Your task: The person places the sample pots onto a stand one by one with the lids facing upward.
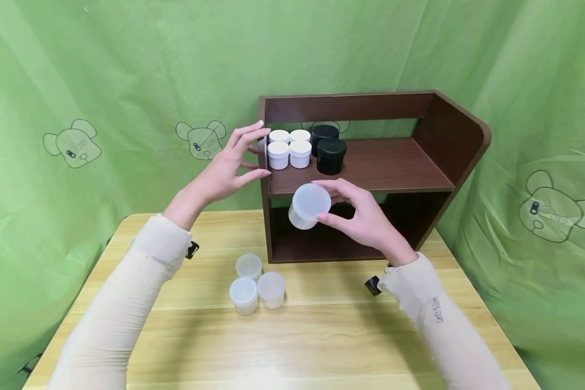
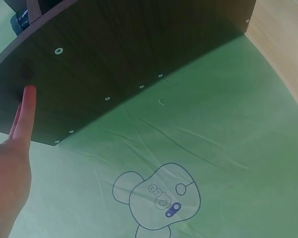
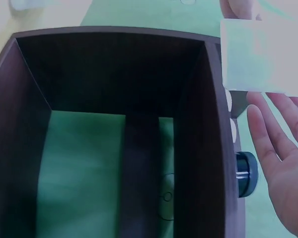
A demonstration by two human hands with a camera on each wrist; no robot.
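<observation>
Your right hand (image 1: pixel 365 216) grips a translucent plastic jar (image 1: pixel 309 206) by its sides, fingers and thumb curled round it, and holds it tilted in the air just in front of the dark brown wooden shelf (image 1: pixel 439 135), level with the front edge of its upper board. Your left hand (image 1: pixel 229 165) is at the shelf's left side panel with fingers spread and mostly straight, holding nothing; in the left wrist view one fingertip (image 2: pixel 29 91) touches the outer face of that panel. On the upper board, at its far left, stand four white jars (image 1: pixel 289 149) in a tight square, and just to their right two black jars (image 1: pixel 329 147), one behind the other. On the light wooden table (image 1: pixel 322 336), near you and left of the shelf's front, three more translucent jars (image 1: pixel 253 286) sit upright in a close cluster, touching or nearly so. The right wrist view looks into the shelf's lower compartment, with the held jar at the upper right and one black jar (image 3: pixel 246 173) showing past the board's edge. Green cloth printed with bear outlines (image 1: pixel 73 143) hangs behind and beside the table
</observation>
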